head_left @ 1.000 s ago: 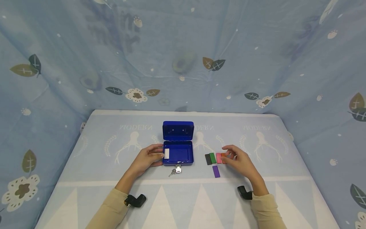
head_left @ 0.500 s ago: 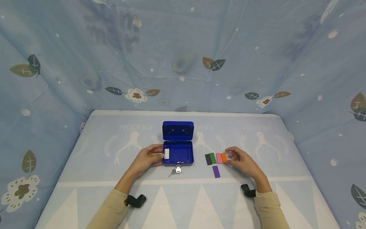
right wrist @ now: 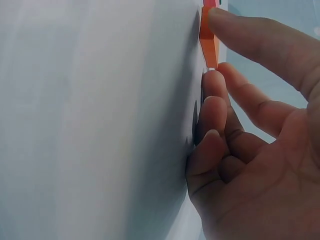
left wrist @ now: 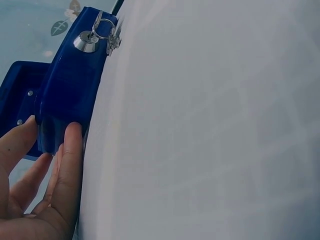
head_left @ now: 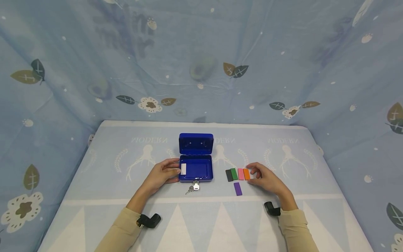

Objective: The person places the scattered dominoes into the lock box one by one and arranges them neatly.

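A blue cash box (head_left: 196, 168) stands with its lid raised, a lock and keys (left wrist: 100, 37) at its front. My left hand (head_left: 162, 174) holds its left side, thumb at the rim and the other fingers against the outer wall. To the right lie flat coloured blocks: a black block (head_left: 229, 175), a green block (head_left: 234, 174), a pink block (head_left: 240, 174) and an orange block (head_left: 246, 174). My right hand (head_left: 266, 178) pinches the orange block end to end between thumb and index finger; the remaining fingers curl over the table.
A purple block (head_left: 238, 189) lies alone in front of the row. A white label (head_left: 183, 169) sits inside the box. The patterned table (head_left: 119, 140) meets a blue printed cloth (head_left: 201, 70) at the back and sides.
My right hand drew back to the right from over the orange block, uncovering it, then came slightly left to its ends. The left hand and the box have stayed still.
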